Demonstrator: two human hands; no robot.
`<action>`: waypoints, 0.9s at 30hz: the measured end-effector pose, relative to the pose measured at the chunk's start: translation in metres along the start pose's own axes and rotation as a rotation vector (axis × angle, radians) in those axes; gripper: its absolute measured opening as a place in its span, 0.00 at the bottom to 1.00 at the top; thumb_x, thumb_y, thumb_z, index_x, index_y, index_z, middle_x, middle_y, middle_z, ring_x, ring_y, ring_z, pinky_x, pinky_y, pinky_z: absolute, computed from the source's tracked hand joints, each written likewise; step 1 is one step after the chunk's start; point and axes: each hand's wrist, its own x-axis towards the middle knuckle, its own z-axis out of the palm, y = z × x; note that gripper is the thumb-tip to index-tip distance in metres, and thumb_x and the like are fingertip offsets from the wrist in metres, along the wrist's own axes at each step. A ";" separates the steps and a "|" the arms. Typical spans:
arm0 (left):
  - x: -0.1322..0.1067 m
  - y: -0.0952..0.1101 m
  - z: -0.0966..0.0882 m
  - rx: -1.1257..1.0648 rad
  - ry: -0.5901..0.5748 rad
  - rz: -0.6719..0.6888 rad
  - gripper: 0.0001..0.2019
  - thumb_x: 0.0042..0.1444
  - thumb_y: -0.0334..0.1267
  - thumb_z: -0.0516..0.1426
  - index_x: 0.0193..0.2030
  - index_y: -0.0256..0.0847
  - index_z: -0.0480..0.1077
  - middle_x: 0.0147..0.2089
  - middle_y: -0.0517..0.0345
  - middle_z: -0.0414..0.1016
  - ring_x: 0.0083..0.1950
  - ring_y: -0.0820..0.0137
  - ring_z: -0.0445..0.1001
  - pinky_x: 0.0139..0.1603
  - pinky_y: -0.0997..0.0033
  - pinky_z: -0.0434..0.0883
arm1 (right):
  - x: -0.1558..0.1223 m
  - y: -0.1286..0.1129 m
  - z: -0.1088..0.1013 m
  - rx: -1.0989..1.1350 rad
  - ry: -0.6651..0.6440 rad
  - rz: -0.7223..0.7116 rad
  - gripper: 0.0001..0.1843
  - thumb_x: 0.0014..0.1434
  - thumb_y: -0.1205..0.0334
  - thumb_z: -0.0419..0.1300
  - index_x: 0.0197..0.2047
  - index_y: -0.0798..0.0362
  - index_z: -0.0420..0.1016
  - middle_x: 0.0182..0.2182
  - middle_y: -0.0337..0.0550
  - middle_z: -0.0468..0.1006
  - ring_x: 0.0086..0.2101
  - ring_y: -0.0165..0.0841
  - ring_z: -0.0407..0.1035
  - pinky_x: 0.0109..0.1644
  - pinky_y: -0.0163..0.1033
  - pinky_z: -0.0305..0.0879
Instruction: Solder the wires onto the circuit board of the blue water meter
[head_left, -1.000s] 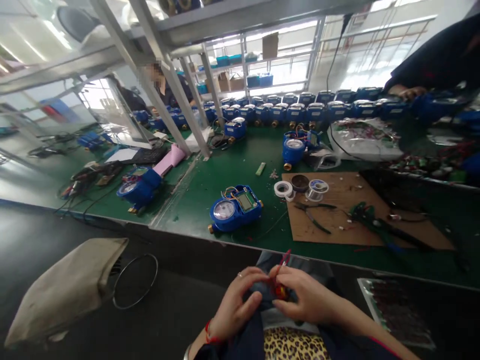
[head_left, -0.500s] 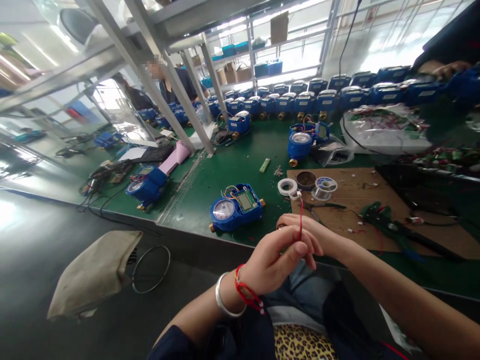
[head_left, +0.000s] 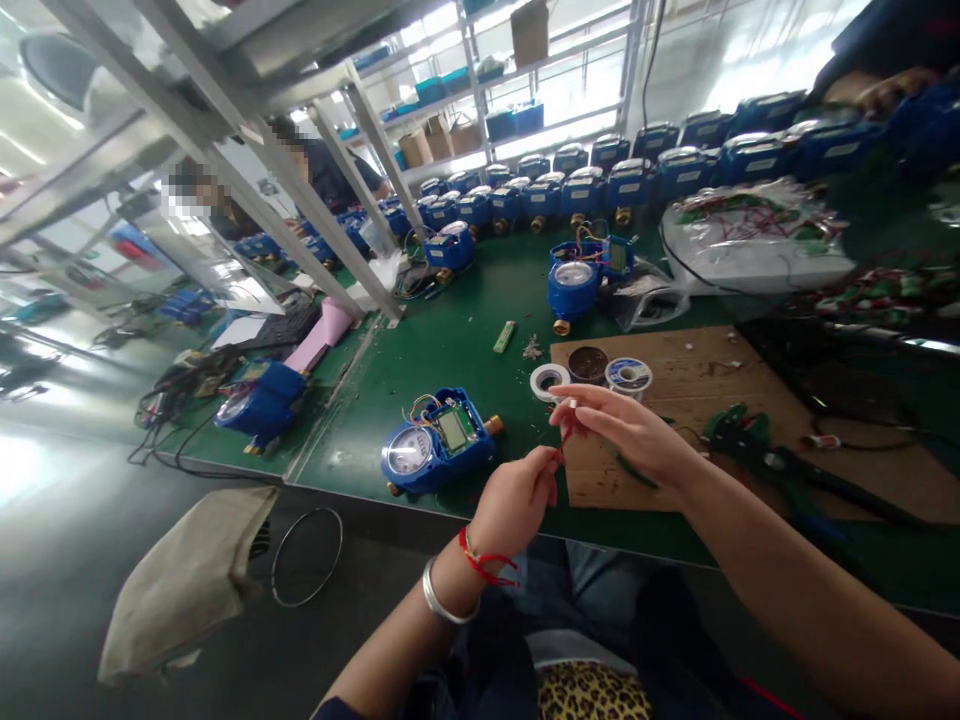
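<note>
Pinching a short red wire (head_left: 563, 440) at both ends, both hands up in front of the body over the near edge of the green tabletop (head_left: 465, 350); left hand (head_left: 517, 500) fingers clenched on the lower end, right hand (head_left: 637, 435) thumb and forefinger grasping the upper end, other right fingers spread loose. Wire held in the air between the two hands, small white plug at its top by the right fingertips, not touching the tabletop. Left wrist has a silver bangle (head_left: 442, 605) and a red string (head_left: 484, 560). Blue water meter (head_left: 435, 450) with its lid off lies on the tabletop just left of the left hand, apart from it. Under and behind the right hand a cardboard sheet (head_left: 697, 370) carries a white tape roll (head_left: 547, 381), a dark round tin (head_left: 588, 364) and a solder spool (head_left: 628, 374) side by side, green-handled pliers (head_left: 739, 430) further right. Second open meter (head_left: 574, 280) further back, row of blue meters (head_left: 600, 185) along the far edge, clear bag of wires (head_left: 750, 240) at right. Beige cloth bag (head_left: 187, 580) and a metal ring (head_left: 307, 555) on the floor at left
</note>
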 end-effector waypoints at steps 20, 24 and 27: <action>0.007 0.001 0.013 0.010 0.155 -0.047 0.13 0.67 0.37 0.46 0.44 0.39 0.71 0.33 0.56 0.73 0.33 0.71 0.70 0.36 0.73 0.64 | -0.055 0.025 -0.023 -1.127 0.248 0.026 0.23 0.61 0.51 0.57 0.56 0.54 0.69 0.55 0.50 0.71 0.56 0.44 0.63 0.62 0.51 0.57; 0.008 0.000 0.015 0.023 0.145 -0.053 0.13 0.66 0.38 0.47 0.42 0.39 0.72 0.36 0.54 0.75 0.35 0.70 0.71 0.33 0.74 0.62 | -0.072 0.051 -0.018 -1.396 0.299 0.057 0.35 0.58 0.49 0.60 0.63 0.58 0.61 0.62 0.53 0.63 0.62 0.48 0.53 0.67 0.58 0.45; 0.007 0.002 0.015 -0.008 0.141 -0.071 0.12 0.65 0.38 0.49 0.41 0.40 0.73 0.35 0.55 0.76 0.34 0.70 0.71 0.30 0.75 0.61 | -0.072 0.055 -0.018 -1.440 0.303 0.079 0.32 0.59 0.49 0.58 0.62 0.57 0.62 0.60 0.52 0.65 0.60 0.46 0.56 0.66 0.56 0.46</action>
